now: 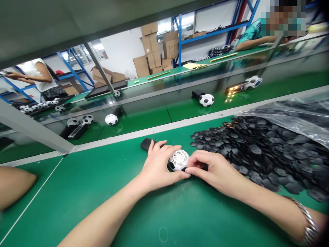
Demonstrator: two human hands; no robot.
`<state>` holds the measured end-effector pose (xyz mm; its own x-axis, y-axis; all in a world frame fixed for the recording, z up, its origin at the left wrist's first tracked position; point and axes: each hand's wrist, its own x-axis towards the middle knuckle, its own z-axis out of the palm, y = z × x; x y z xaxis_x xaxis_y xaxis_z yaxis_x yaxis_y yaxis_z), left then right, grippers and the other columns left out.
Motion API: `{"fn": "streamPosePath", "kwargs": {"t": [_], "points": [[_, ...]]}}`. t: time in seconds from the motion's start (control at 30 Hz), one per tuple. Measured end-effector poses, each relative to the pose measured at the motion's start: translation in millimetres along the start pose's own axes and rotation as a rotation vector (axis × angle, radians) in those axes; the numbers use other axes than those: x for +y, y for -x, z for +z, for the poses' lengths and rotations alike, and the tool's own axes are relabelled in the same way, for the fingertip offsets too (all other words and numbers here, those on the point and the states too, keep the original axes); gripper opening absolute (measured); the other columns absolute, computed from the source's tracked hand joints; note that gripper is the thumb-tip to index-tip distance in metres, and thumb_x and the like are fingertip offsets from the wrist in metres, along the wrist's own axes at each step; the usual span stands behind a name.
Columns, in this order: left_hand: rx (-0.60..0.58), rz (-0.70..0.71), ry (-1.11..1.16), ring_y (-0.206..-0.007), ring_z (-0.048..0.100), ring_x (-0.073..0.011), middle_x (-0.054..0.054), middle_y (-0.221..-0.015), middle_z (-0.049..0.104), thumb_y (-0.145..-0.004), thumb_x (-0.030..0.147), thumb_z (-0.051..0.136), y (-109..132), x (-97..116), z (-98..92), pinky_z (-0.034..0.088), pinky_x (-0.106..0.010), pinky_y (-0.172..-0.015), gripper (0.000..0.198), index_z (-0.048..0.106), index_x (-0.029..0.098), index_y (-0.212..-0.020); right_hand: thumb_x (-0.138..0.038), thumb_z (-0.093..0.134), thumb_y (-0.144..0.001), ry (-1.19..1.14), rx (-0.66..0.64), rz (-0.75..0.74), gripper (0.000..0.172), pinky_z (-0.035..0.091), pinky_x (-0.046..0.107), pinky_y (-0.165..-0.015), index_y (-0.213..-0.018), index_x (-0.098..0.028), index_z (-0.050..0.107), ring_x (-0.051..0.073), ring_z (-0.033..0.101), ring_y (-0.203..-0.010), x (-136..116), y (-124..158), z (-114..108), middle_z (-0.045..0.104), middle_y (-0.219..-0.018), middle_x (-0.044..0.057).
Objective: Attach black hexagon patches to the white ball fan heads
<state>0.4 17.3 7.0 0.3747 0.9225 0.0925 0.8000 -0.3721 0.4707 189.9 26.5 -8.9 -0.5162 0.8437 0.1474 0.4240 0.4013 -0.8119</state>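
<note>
My left hand [156, 166] is wrapped round a small white lattice ball shell [179, 159] resting on the green mat. My right hand [210, 169] pinches a small black patch piece against the shell's lower right side. A black flat part [145, 144] lies just behind my left hand. A big heap of black pentagon patches [259, 151] is spread to the right of my right hand.
A green conveyor belt [154, 118] runs behind the mat and carries finished black-and-white balls [206, 100] and black parts. A clear plastic bag [295, 116] lies over the heap. Another person's arm [12, 185] rests at the left edge. Other people work across the line.
</note>
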Motion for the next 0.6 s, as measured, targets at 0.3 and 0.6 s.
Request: {"fn": "streamPosePath", "kwargs": {"t": [0.3, 0.6], "points": [[0.076, 0.006, 0.076, -0.116, 0.039, -0.0258, -0.001, -0.112, 0.059, -0.060, 0.037, 0.074, -2.3, 2.2, 3.4, 0.016, -0.050, -0.108, 0.058, 0.055, 0.024, -0.114, -0.022, 0.061, -0.072, -0.132, 0.035, 0.125, 0.014, 0.037, 0.023, -0.053, -0.075, -0.020, 0.048, 0.011, 0.043, -0.058, 5.4, -4.7, 4.2, 0.048, -0.070, -0.004], [0.145, 0.065, 0.177, -0.102, 0.046, -0.0226, -0.006, -0.101, 0.061, -0.058, 0.027, 0.077, -0.6, -1.1, 3.5, 0.040, -0.037, -0.093, 0.056, 0.058, 0.016, -0.109, -0.021, 0.057, -0.075, -0.195, -0.005, 0.137, 0.012, 0.037, 0.023, -0.055, -0.074, -0.020, 0.045, 0.011, 0.047, -0.059, 1.1, -6.7, 8.0, 0.050, -0.064, -0.005]]}}
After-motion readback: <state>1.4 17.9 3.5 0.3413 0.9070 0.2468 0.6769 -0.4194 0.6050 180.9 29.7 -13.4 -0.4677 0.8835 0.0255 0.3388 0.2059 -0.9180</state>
